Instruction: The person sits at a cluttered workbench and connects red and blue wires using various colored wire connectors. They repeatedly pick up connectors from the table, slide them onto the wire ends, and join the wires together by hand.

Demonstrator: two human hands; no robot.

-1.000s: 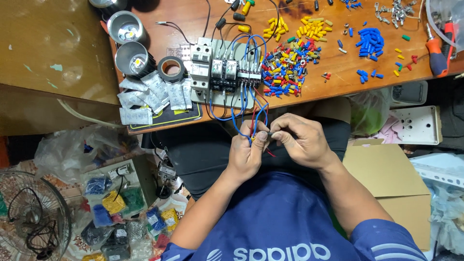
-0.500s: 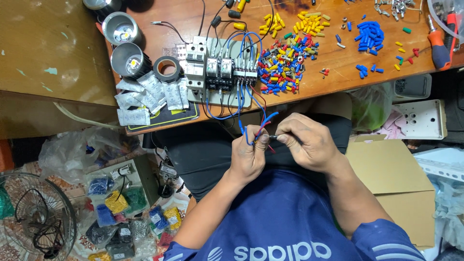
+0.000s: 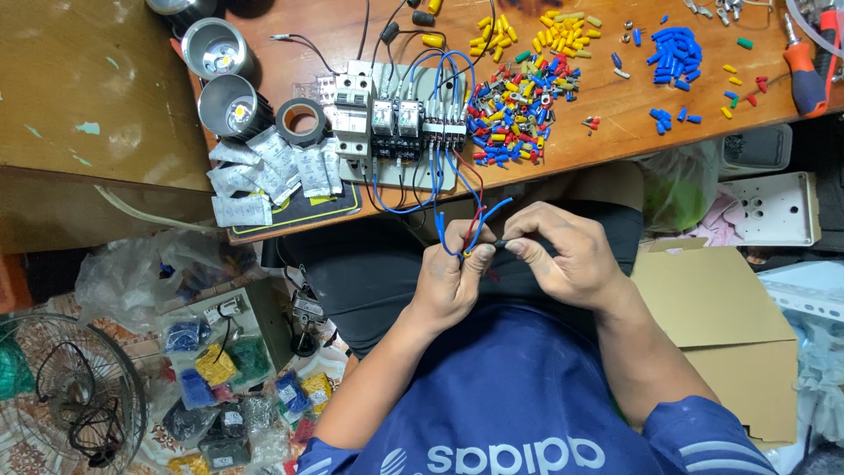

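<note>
While the person is sitting at the edge of a wooden workbench (image 3: 615, 132), both hands are meeting just below the bench edge, above the lap. The left hand (image 3: 448, 281) is gripping a small bundle of blue and red wires (image 3: 470, 224) between thumb and curled fingers, and the wire ends are sticking up out of the fist. The right hand (image 3: 563, 255) is pinching a small dark sleeve (image 3: 503, 244) at its fingertips (too small to identify further), and this piece is touching the tip of one wire held by the left hand. The wires are running upward from the hands to a row of grey relays and circuit breakers (image 3: 396, 123) that is lying on the bench directly above the hands. Just to the right of that row, a mixed heap of red, blue and yellow insulated crimp terminals (image 3: 514, 119) is lying loose, with a sorted group of yellow ones (image 3: 545, 35) behind it and a group of blue ones (image 3: 673, 48) farther right. To the left of the relay row, a roll of black electrical tape (image 3: 301, 120) is resting beside two cylindrical spotlight housings (image 3: 224, 84), and several small white sachets (image 3: 268, 171) are lying near the bench edge. An orange-handled screwdriver (image 3: 804, 75) is lying at the far right.
</note>
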